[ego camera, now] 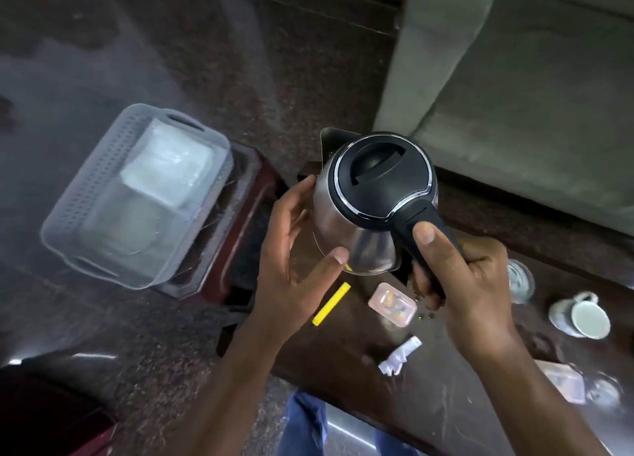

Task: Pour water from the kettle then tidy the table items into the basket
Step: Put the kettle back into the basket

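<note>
The kettle hung mid-frame above the table, spout toward upper left, handle toward lower right, steel body, black lid closed. Right hand gripped the handle; left hand cupped its side, fingers relaxed.

The kettle hangs above the table. Left of it, a basket sits on a stool. Below the kettle on the table lie a stick, a small box and a crumpled wrapper; to its right, a mug. A sofa stands behind it.
</note>
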A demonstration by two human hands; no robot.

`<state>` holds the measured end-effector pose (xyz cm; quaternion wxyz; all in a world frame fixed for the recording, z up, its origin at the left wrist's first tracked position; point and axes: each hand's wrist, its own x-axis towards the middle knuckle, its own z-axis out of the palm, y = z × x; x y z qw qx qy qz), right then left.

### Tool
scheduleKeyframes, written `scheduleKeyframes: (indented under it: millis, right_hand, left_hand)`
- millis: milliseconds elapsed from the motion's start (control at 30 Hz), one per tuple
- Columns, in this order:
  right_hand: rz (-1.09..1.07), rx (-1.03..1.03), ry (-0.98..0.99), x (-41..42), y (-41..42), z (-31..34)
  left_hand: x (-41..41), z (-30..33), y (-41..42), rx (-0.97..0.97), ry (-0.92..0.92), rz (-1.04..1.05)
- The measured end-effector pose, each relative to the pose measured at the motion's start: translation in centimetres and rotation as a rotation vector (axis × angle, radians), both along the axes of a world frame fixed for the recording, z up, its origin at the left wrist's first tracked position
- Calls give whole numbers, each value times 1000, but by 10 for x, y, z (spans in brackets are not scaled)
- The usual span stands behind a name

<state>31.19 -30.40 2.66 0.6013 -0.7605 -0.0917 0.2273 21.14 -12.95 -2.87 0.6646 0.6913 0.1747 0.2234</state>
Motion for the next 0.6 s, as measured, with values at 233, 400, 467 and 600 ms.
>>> scheduleKeyframes:
  millis: [233,400,467,600]
  right_hand:
    - [163,43,-5,-34,100,0]
    - [235,70,6,-56,161,-3]
    - [262,88,22,-65,184,-4]
    - [313,112,21,-86,230,-7]
  left_hand:
    - [-60,-6,79,-8,1,197]
    - [-93,-8,125,-1,-21,291]
    - [-106,-9,142,26,-24,335]
    - [-130,-15,176,94,-34,408]
